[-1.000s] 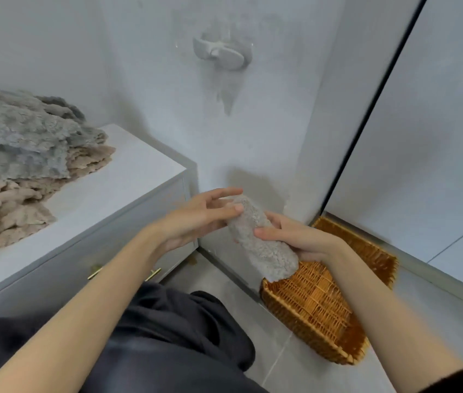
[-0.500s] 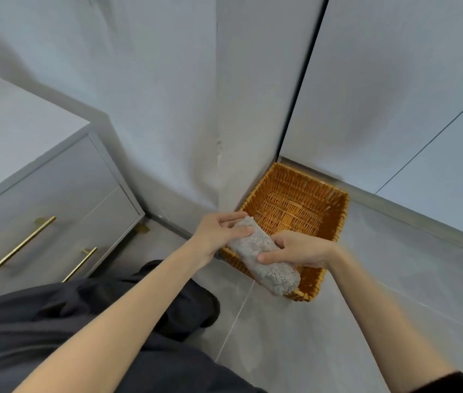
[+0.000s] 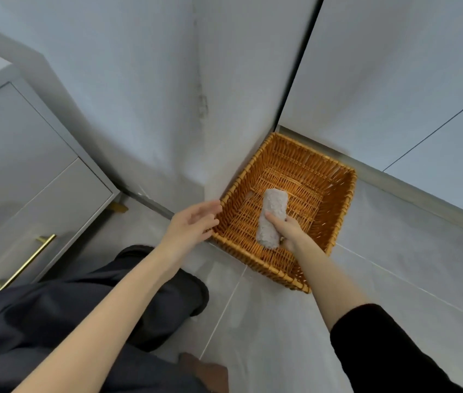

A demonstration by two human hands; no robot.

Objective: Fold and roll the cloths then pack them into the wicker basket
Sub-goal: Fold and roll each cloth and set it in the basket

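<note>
One rolled grey cloth (image 3: 271, 219) inside the wicker basket (image 3: 304, 150) on the floor (image 3: 394, 279) — right hand (image 3: 288, 229) wrapped round its near end. Left hand (image 3: 193, 222) loose, fingers spread, at the basket's left corner — holding nothing.

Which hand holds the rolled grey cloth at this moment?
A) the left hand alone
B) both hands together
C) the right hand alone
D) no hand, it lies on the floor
C: only the right hand grips the rolled cloth, over the wicker basket; the left hand is open beside the rim.

Fuzzy grey cloth roll (image 3: 271, 218), woven wicker basket (image 3: 338, 211)
</note>
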